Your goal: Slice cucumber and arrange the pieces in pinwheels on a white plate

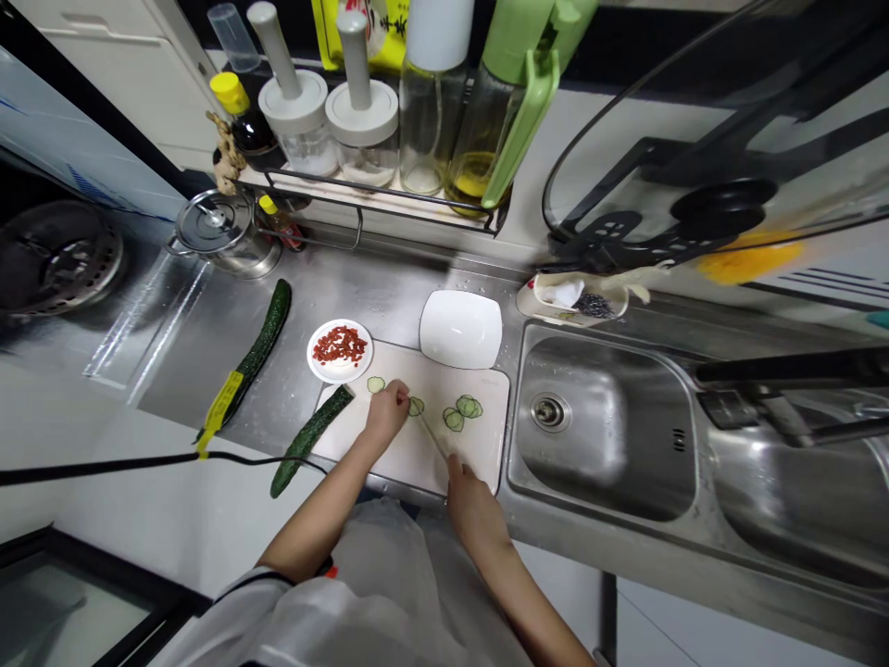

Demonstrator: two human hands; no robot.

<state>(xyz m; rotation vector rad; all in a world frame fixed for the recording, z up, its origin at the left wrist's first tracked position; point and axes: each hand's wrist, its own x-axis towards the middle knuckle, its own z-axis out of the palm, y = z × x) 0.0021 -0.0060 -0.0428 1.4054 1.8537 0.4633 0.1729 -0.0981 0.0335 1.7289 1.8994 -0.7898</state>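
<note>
A pale cutting board (423,453) lies on the steel counter under both hands. My right hand (467,489) is closed on the handle of a knife (435,436), whose tip points at a few thin cucumber slices (415,407). My left hand (390,409) is closed just left of those slices; what its fingers hold, if anything, is too small to make out. One slice (376,384) lies beyond it, and several slices (468,406) overlap at the board's right. A cut cucumber (311,441) rests across the board's left edge.
A plate of red berries (340,350) and an empty white dish (461,330) stand behind the board. A whole cucumber (260,343) and lidded pot (217,232) are left, a sink (604,426) right. A black cable (159,460) crosses at left.
</note>
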